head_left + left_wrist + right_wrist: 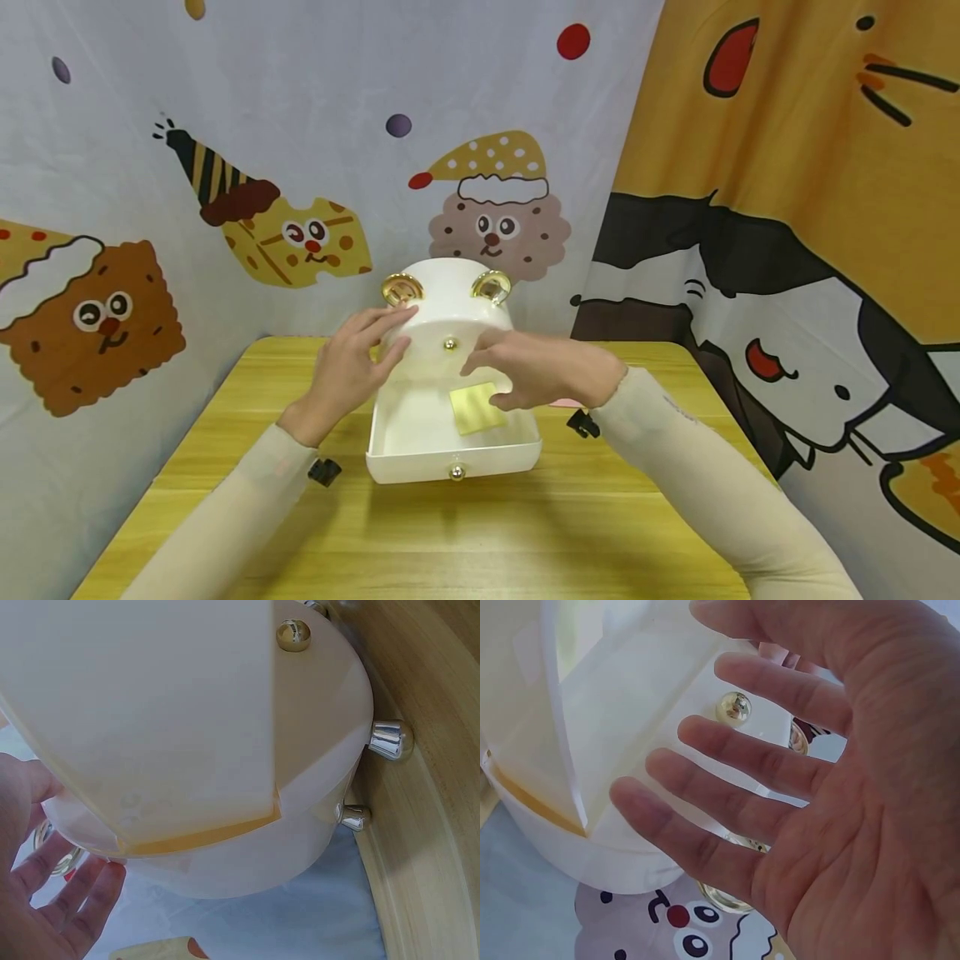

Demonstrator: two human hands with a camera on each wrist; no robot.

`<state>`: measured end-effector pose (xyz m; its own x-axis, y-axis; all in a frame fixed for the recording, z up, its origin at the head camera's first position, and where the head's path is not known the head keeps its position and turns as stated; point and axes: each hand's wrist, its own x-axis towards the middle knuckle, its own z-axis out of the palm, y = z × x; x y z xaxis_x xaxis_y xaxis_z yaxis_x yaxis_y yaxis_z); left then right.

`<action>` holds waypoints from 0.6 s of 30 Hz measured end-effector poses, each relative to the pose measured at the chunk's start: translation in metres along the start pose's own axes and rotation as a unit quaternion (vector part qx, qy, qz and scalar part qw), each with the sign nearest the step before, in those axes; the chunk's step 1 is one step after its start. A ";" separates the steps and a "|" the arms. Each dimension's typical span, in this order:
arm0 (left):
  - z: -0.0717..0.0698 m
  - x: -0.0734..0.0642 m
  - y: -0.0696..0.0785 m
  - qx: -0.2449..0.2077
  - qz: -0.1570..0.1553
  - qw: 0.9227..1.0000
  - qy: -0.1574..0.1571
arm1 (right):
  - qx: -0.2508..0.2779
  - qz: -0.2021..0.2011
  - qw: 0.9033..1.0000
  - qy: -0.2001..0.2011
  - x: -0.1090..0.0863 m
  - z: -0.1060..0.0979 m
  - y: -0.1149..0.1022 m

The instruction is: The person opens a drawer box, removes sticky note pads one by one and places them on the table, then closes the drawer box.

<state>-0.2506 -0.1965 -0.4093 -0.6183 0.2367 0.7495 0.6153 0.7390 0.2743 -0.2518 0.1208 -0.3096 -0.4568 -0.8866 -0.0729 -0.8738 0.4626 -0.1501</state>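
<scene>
A white storage box (450, 279) with gold rings like ears stands on the table, its lower drawer (416, 468) pulled out toward me. Inside the drawer, on the right, lies a yellow sticky-note pad (472, 412). My left hand (345, 367) rests at the box's left side, thumb and fingers extended; the left wrist view shows its fingertips (105, 881) right at the box's edge. Over the drawer's right side hovers my right hand (536, 367). In the right wrist view its fingers (731, 799) are spread and hold nothing.
The wooden table (300, 533) extends around the box. A pink item (566, 403) lies partly hidden under my right wrist. Gold knobs sit on the upper compartment (450, 343) and the drawer front. A printed cloth (315, 100) hangs behind the table.
</scene>
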 end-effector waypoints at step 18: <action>0.001 -0.001 0.000 0.003 0.000 1.000 0.005 | -0.023 0.010 0.999 -0.046 0.017 0.008 -0.006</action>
<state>-0.2506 -0.1962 -0.4106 -0.6139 0.2301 0.7551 0.6121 0.7428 0.2713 -0.2528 0.1028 -0.3178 -0.4596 -0.8726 -0.1655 -0.8719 0.4788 -0.1027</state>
